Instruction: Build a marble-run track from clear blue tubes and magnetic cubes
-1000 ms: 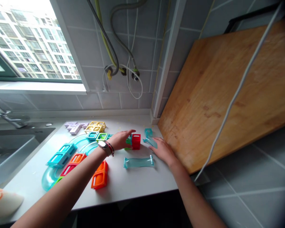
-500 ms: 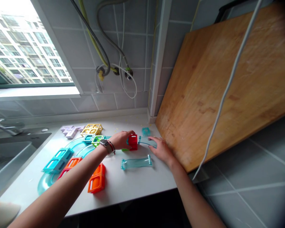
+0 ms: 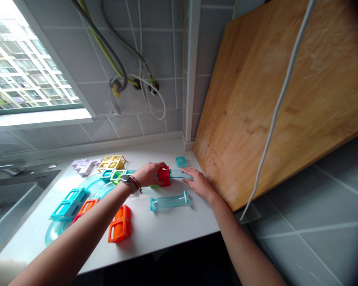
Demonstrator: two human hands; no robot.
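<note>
My left hand (image 3: pixel 148 174) is closed around a red block frame (image 3: pixel 166 176), its fingers over the near-left side. A clear teal track piece (image 3: pixel 176 173) meets the red block's right side, and my right hand (image 3: pixel 197 182) grips its far end between thumb and fingers. Below both hands a second teal track piece (image 3: pixel 169 201) lies loose on the counter. Left of my wrist, a light green block (image 3: pixel 118 176) and a teal block (image 3: pixel 106 174) join a curved teal track (image 3: pixel 92 183). A small teal square piece (image 3: pixel 181 161) rests behind my right hand.
On the white counter (image 3: pixel 167 234) stand orange blocks (image 3: pixel 119 224), larger teal blocks (image 3: pixel 70 204), a yellow frame (image 3: pixel 111 163) and lilac blocks (image 3: pixel 86 166). A wooden board (image 3: pixel 274 103) leans at the right, with a white cable (image 3: pixel 276 115) before it. A sink (image 3: pixel 14 206) is left.
My right hand has brought its teal track piece leftward against the red block, closing the small gap between them. My left hand stays on the red block. The whole view has shifted slightly.
</note>
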